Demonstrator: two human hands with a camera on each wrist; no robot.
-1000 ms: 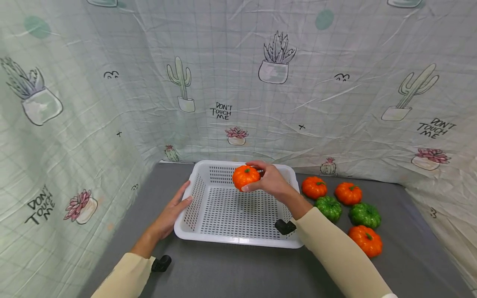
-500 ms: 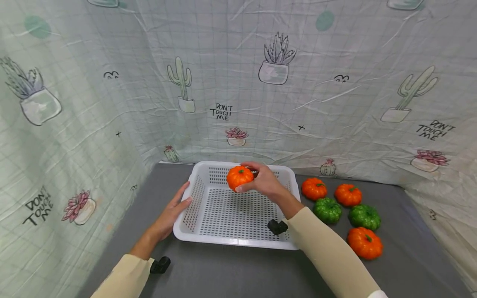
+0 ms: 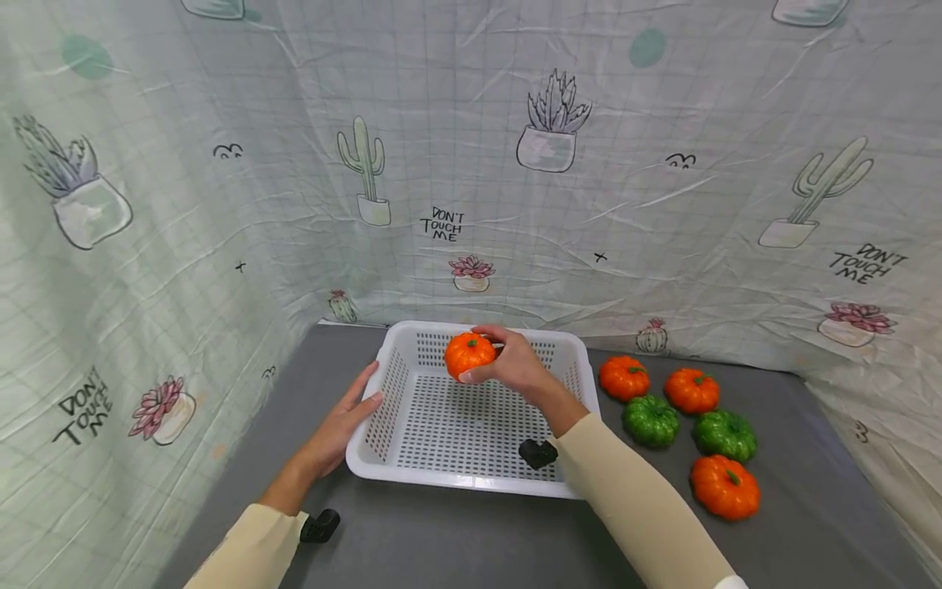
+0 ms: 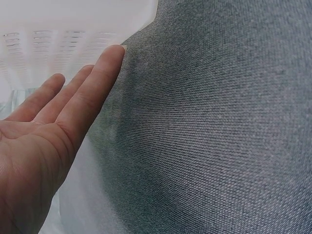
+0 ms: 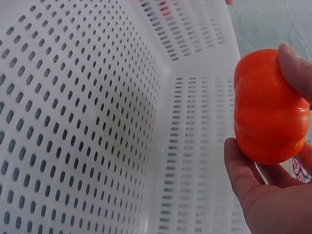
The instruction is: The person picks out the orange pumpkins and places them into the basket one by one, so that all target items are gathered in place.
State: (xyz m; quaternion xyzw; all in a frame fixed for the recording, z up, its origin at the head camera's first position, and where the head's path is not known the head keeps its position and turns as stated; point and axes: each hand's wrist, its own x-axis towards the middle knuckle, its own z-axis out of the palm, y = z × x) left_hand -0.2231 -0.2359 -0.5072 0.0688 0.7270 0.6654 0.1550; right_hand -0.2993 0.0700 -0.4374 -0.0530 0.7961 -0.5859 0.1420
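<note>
My right hand pinches a small orange pumpkin with a green stem, above the far part of a white perforated basket. In the right wrist view, thumb and fingers grip opposite sides of the pumpkin, and the basket floor beside it shows bare. My left hand rests against the basket's left side. Its fingers look fairly straight in the left wrist view, where the hand reaches up to the basket's outer wall.
To the right of the basket on the grey tabletop sit orange pumpkins and two green pumpkins. A pale cloth printed with cacti hangs behind and along the left.
Over the past second my right hand has carried the orange pumpkin a little to the left above the basket, slowing lately. The left hand stays at the basket's side.
</note>
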